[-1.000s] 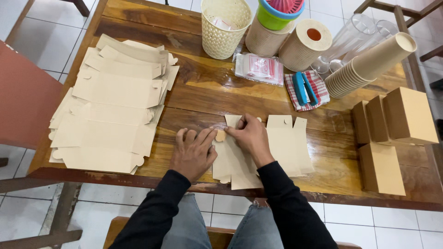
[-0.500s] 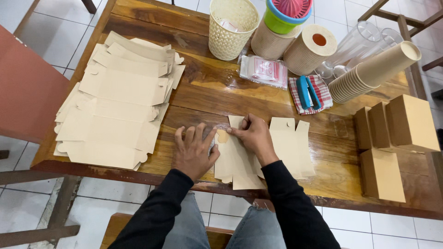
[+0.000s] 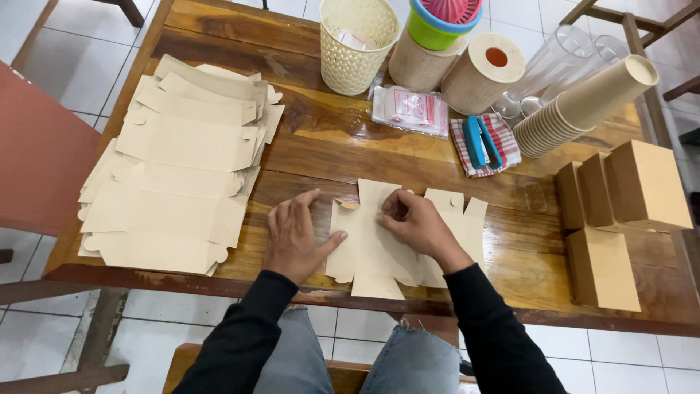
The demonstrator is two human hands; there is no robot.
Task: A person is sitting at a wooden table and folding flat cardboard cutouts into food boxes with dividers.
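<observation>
A flat box blank point(image 3: 379, 248) lies at the near edge of a wooden table point(image 3: 350, 153). The left hand point(image 3: 295, 237) rests open, palm down, pinning its left edge; the right hand point(image 3: 415, 222) pinches a fold near the top. Pressed unevenly, the crease could skew or tear. More blanks point(image 3: 175, 168) lie left; finished boxes point(image 3: 620, 219) stand right.

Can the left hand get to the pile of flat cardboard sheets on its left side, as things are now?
Probably yes. The left hand rests flat on the wooden table, and only bare tabletop lies between it and the pile of flat cardboard sheets beside it.
</observation>
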